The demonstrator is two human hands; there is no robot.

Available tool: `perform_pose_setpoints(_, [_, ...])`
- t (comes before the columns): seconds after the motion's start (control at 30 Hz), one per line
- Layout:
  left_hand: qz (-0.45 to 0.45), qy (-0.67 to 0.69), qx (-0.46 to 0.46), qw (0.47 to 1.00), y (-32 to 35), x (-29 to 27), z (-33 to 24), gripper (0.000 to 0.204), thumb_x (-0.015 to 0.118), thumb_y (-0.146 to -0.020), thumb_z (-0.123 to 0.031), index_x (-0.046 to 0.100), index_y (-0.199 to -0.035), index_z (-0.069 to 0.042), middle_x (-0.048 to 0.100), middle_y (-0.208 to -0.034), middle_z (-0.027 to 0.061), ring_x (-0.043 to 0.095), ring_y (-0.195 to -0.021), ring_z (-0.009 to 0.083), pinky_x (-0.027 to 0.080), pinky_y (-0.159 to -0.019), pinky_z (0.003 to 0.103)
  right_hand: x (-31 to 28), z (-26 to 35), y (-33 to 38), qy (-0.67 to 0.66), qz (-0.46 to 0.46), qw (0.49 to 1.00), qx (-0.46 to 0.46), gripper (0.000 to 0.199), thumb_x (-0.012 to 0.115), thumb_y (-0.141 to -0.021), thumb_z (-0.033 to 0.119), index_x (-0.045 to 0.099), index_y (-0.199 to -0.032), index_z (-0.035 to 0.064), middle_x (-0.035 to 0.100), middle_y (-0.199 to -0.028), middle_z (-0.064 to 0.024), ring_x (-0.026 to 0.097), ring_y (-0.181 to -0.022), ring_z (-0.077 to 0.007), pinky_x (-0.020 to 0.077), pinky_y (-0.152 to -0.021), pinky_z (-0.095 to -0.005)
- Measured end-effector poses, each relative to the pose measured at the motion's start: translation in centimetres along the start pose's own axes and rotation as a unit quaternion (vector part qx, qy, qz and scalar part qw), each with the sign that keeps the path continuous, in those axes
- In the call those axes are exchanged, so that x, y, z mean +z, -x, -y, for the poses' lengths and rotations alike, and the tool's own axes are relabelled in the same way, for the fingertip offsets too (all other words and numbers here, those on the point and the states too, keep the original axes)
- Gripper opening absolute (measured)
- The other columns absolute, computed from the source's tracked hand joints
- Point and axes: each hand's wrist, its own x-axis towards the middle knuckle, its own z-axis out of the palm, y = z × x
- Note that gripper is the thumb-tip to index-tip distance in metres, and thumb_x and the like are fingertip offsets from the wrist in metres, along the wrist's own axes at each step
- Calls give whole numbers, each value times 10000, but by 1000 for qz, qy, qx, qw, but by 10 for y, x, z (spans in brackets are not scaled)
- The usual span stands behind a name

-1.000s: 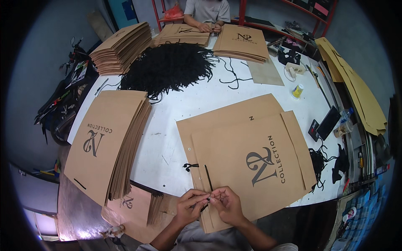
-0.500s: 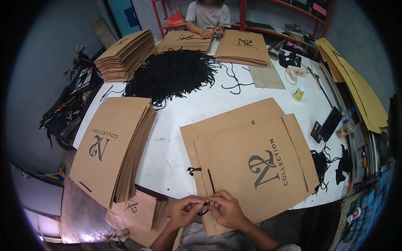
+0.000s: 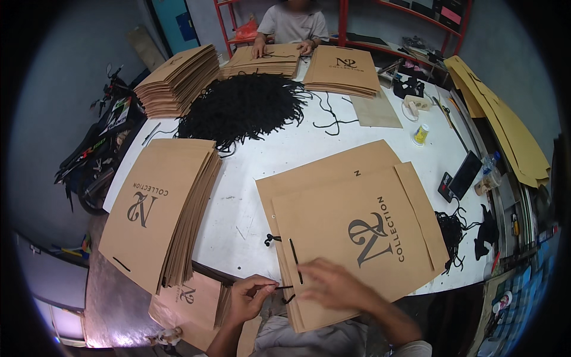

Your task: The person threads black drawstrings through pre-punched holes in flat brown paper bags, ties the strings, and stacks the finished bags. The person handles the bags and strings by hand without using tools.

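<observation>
Flat kraft-paper shopping bag (image 3: 357, 238), matte brown and rectangular, printed with a dark monogram and lettering, lying at about 5 o'clock on the white tabletop (image 3: 250, 178) atop a few more bags of the same kind. Thin black cord handle (image 3: 294, 262) threaded along the bag's near-left edge, one knotted end poking out at the punched hole, another short loop at the bag's lower corner.

Left hand (image 3: 250, 297) at 6 o'clock, fingers pinched shut on the end of that cord, just off the bag's left edge. Right hand (image 3: 333, 285) motion-blurred, lying flat on the bag's lower left part, just right of the cord; grip state impossible to tell through the blur.

At 8 o'clock, a fanned stack of identical bags (image 3: 160, 208) with layered edges showing. At 11 o'clock, a shaggy heap of black cords (image 3: 244, 107), soft and tangled. Beyond it, at 12 o'clock, another person's hands (image 3: 282, 50) resting on a further pile. At 10 o'clock, a tall neat stack of brown bags (image 3: 175, 80).
</observation>
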Motion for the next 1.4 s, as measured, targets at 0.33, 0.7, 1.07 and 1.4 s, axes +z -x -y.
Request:
perform_pose_setpoints(0.33, [-43, 48, -64, 996, 9, -3, 16, 163, 689, -952, 43, 700, -1108, 89, 751, -996, 158, 728, -893, 173, 606, -789, 298, -132, -85, -81, 323, 34, 934, 148, 1166, 940, -578, 533, 410, -1543, 148, 422, -1552, -176, 316, -1491, -375, 121, -1245, -630])
perform_pose_setpoints(0.7, [33, -42, -118, 992, 21, -14, 37, 132, 705, -973, -48, 671, -1058, 48, 750, -1039, 157, 726, -936, 191, 612, -834, 337, -142, -72, -105, 358, 84, 916, 159, 1113, 979, -477, 517, 552, -1376, 19, 516, -1347, -195, 438, -1353, -378, 239, -1198, -557])
perform_pose_setpoints(1.07, [62, -75, -260, 961, 62, -12, 62, 134, 685, -1007, -145, 638, -990, -21, 694, -932, 19, 656, -856, 83, 529, -764, 249, -172, -6, -124, 432, -205, 874, -90, 490, 909, -663, 299, 607, -940, 30, 652, -920, -105, 623, -958, -320, 420, -849, -448])
perform_pose_setpoints(1.4, [446, 283, -205, 824, 152, 21, 50, 334, 690, -1006, -259, 709, -1162, 36, 721, -1163, 153, 632, -1075, 207, 522, -921, 376, -99, 147, -218, 287, -449, 677, -508, 257, 783, -688, 24, 665, -916, 23, 676, -921, -112, 656, -821, -301, 437, -760, -403])
